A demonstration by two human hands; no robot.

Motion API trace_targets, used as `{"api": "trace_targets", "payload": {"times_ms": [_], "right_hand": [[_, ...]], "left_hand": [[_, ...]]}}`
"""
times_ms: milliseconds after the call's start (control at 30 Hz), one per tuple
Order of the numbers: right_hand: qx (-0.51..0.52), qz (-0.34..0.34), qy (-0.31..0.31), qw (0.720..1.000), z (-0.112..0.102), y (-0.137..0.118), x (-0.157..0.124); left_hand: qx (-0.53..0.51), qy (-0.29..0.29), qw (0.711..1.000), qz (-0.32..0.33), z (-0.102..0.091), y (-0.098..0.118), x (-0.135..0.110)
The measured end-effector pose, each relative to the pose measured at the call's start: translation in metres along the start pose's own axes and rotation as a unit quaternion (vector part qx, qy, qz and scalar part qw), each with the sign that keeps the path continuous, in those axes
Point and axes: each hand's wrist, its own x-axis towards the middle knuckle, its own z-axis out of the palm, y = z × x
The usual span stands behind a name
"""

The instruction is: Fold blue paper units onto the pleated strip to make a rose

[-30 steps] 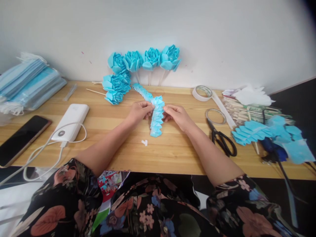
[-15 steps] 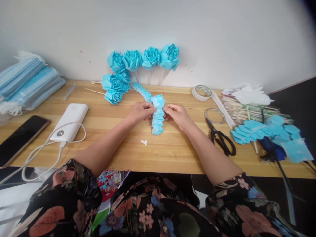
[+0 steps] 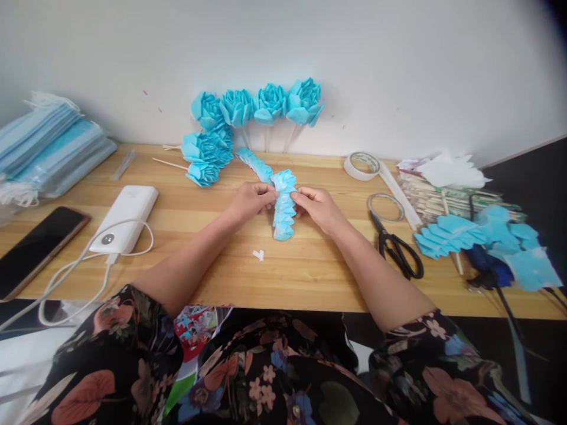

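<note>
A strip of overlapping light-blue folded petals [image 3: 284,213] stands out between my two hands over the middle of the table. My left hand [image 3: 253,201] pinches its left edge between thumb and forefinger. From the other side, my right hand [image 3: 318,206] grips the right edge with closed fingertips. Just behind it, a second blue petal strip [image 3: 254,164] lies slanting on the wood. Small white scraps [image 3: 258,255] rest on the table in front of the strip.
Finished blue flowers [image 3: 271,103] on sticks lean at the wall. Scissors [image 3: 396,248], a tape roll [image 3: 362,166], bundled sticks [image 3: 443,198] and more blue petals [image 3: 449,236] lie right. A power bank [image 3: 126,218], phone [image 3: 42,248] and stacked face masks [image 3: 57,147] sit left.
Both hands stay at the strip's edges, with only a very slight shift of the strip and of the right fingertips. Everything else looks unchanged.
</note>
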Motion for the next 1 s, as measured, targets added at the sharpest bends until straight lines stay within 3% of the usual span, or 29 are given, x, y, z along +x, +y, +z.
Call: {"api": "trace_targets", "payload": {"times_ms": [200,367,567,733,1000], "right_hand": [[0.038,0.027,-0.001,0.999,-0.001,-0.0037,-0.0024],[-0.024,0.024,-0.058,0.998,-0.0009,-0.0063,-0.005],[-0.039,0.009,-0.007,0.999,-0.0015,-0.0054,-0.0035],[-0.03,0.007,0.002,1.0,-0.0019,-0.0043,-0.0032],[0.013,0.022,-0.011,1.0,0.0017,-0.0045,-0.0033]], "left_hand": [[-0.038,0.029,0.999,-0.003,-0.0019,-0.0017,0.0005],[-0.055,0.031,0.998,-0.003,-0.0032,-0.0061,0.0028],[-0.024,0.014,1.0,0.01,-0.0034,-0.0043,0.0035],[0.015,-0.003,1.0,0.006,-0.0046,-0.0009,0.0011],[0.025,0.019,0.999,0.018,-0.0004,0.0017,-0.0027]]}}
